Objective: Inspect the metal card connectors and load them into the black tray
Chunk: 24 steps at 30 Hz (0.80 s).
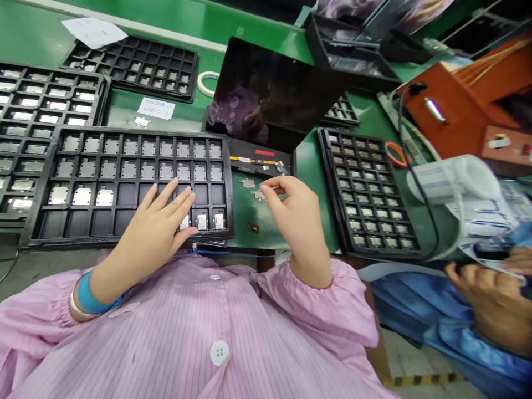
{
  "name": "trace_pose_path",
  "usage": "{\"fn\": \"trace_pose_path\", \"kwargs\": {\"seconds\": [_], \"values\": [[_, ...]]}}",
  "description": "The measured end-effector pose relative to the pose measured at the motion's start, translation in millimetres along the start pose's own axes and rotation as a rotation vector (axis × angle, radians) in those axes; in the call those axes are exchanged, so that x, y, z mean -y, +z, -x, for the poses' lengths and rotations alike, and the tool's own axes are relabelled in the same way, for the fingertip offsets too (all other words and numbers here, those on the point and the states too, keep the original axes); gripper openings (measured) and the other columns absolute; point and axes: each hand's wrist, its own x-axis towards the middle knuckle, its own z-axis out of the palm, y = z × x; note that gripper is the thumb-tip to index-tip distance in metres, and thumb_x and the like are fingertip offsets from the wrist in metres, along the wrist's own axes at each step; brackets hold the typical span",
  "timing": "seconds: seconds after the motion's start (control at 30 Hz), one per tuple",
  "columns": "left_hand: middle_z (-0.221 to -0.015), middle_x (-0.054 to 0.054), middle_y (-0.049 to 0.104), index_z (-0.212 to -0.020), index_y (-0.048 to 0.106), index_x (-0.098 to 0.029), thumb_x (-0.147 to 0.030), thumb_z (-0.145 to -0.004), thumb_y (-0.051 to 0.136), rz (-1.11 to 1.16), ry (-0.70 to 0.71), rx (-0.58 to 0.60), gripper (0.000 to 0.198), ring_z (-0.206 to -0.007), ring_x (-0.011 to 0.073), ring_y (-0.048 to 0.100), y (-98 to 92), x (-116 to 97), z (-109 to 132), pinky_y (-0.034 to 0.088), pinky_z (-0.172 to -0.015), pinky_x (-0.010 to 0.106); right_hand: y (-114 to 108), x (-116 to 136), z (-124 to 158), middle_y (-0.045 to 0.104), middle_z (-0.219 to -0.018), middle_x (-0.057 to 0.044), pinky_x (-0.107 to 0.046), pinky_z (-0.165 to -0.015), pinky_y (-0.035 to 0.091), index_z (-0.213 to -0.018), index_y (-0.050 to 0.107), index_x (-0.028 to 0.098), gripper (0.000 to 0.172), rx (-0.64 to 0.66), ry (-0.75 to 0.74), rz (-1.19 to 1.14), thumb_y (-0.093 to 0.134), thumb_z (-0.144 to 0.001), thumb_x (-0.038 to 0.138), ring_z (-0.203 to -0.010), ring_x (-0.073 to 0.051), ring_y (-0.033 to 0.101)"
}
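My left hand (162, 221) lies with fingers spread over the black compartment tray (137, 202), across its lower middle cells. Flat metal parts (149, 147) fill the tray's two upper rows, with several more in the lower rows. To the right of the tray, my right hand (299, 216) has thumb and forefinger brought together close to a small metal piece (258, 195). Whatever the pinch holds, if anything, is too small to make out. Another small metal piece (247, 183) lies just above it on the green mat, and a tiny dark-and-yellow part (253, 227) lies below.
A dark screen-like panel (266, 94) stands tilted behind my hands, with a ribbon cable (251, 160) at its foot. More filled trays stand left, behind and right (369, 194). An orange box (461, 111) and a co-worker's hand (494, 299) are at the right.
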Motion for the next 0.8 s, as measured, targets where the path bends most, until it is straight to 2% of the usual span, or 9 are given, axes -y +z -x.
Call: {"fn": "trace_pose_path", "kwargs": {"seconds": [0.1, 0.23, 0.33, 0.43, 0.5, 0.6, 0.67, 0.7, 0.8], "values": [[-0.146, 0.015, 0.052, -0.141, 0.049, -0.011, -0.036, -0.099, 0.048, -0.06, -0.053, 0.044, 0.049, -0.145, 0.0409, 0.029, 10.2, -1.0, -3.2, 0.02, -0.115, 0.069, -1.3, -21.4, -2.3, 0.071, -0.093, -0.009, -0.037, -0.078, 0.047, -0.088, 0.066, 0.018, 0.011, 0.034, 0.06, 0.071, 0.056, -0.084, 0.016, -0.078, -0.022, 0.062], [-0.148, 0.019, 0.048, -0.14, 0.05, -0.009, -0.037, -0.099, 0.048, -0.1, -0.071, 0.014, 0.05, -0.145, 0.0413, 0.029, 15.8, -0.1, 0.8, 0.018, -0.115, 0.071, 2.9, -41.3, -2.8, 0.069, -0.103, -0.009, -0.038, -0.083, 0.047, -0.103, 0.065, 0.018, 0.024, 0.198, -0.042, 0.099, 0.056, -0.082, 0.011, -0.083, -0.023, 0.063], [-0.149, 0.022, 0.045, -0.136, 0.053, -0.006, -0.038, -0.099, 0.048, -0.049, -0.054, -0.039, 0.049, -0.145, 0.0396, 0.031, 13.7, -5.2, 2.2, 0.024, -0.115, 0.067, 8.2, -45.4, -3.6, 0.065, -0.108, -0.011, -0.037, -0.086, 0.047, -0.108, 0.062, 0.018, 0.028, 0.241, -0.069, 0.062, 0.055, -0.082, 0.01, -0.095, -0.023, 0.062], [-0.145, 0.017, 0.052, -0.128, 0.06, -0.009, -0.037, -0.099, 0.048, 0.142, -0.012, -0.101, 0.042, -0.142, 0.0323, 0.039, 8.0, -14.8, 1.7, 0.033, -0.117, 0.055, 8.8, -44.2, -3.9, 0.063, -0.099, -0.009, -0.036, -0.085, 0.048, -0.096, 0.064, 0.018, 0.017, 0.226, -0.035, 0.065, 0.059, -0.081, 0.012, -0.093, -0.023, 0.061], [-0.138, 0.013, 0.06, -0.12, 0.066, -0.013, -0.035, -0.099, 0.048, 0.313, -0.026, -0.125, 0.035, -0.136, 0.0278, 0.048, 4.7, -22.2, 0.0, 0.037, -0.117, 0.048, 7.4, -35.4, 1.2, 0.063, -0.089, -0.007, -0.036, -0.081, 0.048, -0.084, 0.065, 0.018, 0.007, 0.177, -0.013, 0.03, 0.062, -0.08, 0.014, -0.085, -0.021, 0.06], [-0.13, 0.01, 0.066, -0.122, 0.066, -0.017, -0.039, -0.097, 0.052, 0.597, -0.19, -0.066, 0.037, -0.119, 0.0251, 0.063, 2.7, -32.8, -5.6, 0.046, -0.11, 0.043, 7.6, -3.6, 21.3, 0.065, -0.082, -0.004, -0.031, -0.067, 0.049, -0.082, 0.066, 0.019, 0.005, 0.173, 0.035, -0.308, 0.064, -0.084, 0.023, -0.071, -0.017, 0.061], [-0.128, 0.008, 0.067, -0.129, 0.064, -0.019, -0.045, -0.095, 0.055, 0.784, -0.296, 0.024, 0.043, -0.112, 0.0247, 0.067, 2.6, -38.2, -9.9, 0.051, -0.104, 0.04, 9.5, 23.6, 37.7, 0.066, -0.078, -0.001, -0.027, -0.055, 0.045, -0.084, 0.067, 0.019, 0.011, 0.374, 0.058, -0.577, 0.064, -0.087, 0.029, -0.06, -0.014, 0.06], [-0.124, 0.007, 0.069, -0.126, 0.066, -0.02, -0.046, -0.094, 0.056, 0.855, -0.323, 0.066, 0.043, -0.109, 0.0245, 0.068, 2.4, -40.2, -11.5, 0.053, -0.101, 0.039, 10.3, 35.2, 43.9, 0.064, -0.071, 0.0, -0.025, -0.053, 0.043, -0.079, 0.067, 0.018, 0.013, 0.44, 0.039, -0.616, 0.064, -0.087, 0.028, -0.057, -0.013, 0.058], [-0.103, 0.004, 0.077, -0.102, 0.076, -0.022, -0.045, -0.094, 0.056, 0.976, -0.373, 0.109, 0.032, -0.093, 0.0225, 0.072, 1.1, -43.0, -12.7, 0.058, -0.088, 0.034, 8.8, 46.7, 45.5, 0.064, -0.064, 0.002, -0.024, -0.059, 0.042, -0.068, 0.069, 0.019, 0.018, 0.509, -0.079, -0.541, 0.07, -0.084, 0.026, -0.062, -0.012, 0.059]]}}
